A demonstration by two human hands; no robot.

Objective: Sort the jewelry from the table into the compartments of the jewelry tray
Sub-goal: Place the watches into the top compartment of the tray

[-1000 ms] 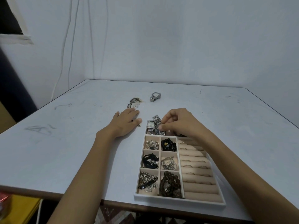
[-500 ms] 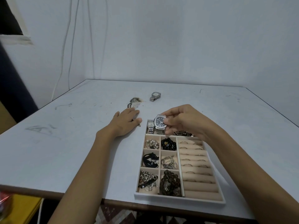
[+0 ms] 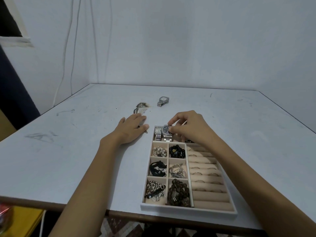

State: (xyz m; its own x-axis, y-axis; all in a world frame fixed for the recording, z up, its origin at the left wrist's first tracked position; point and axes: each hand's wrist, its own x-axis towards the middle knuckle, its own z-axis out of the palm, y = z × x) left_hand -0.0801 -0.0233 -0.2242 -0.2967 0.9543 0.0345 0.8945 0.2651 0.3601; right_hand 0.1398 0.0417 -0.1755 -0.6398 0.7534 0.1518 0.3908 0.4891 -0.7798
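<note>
The right hand (image 3: 189, 129) pinches a watch (image 3: 165, 132) (dial up, band near-to-far).

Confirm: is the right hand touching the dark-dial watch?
Touching. The head view shows the right hand pinching the dark-dial watch at its case edge, with no gap between fingertips and case.

A pale blue-grey table (image 3: 82, 151), scuffed with dark marks, stands in a corner of plain pale walls (image 3: 188, 40). Thin cables (image 3: 69, 40) hang down the left wall beside a dark window opening (image 3: 6, 23). Patterned floor tiles (image 3: 119, 226) show below the table's near edge.
</note>
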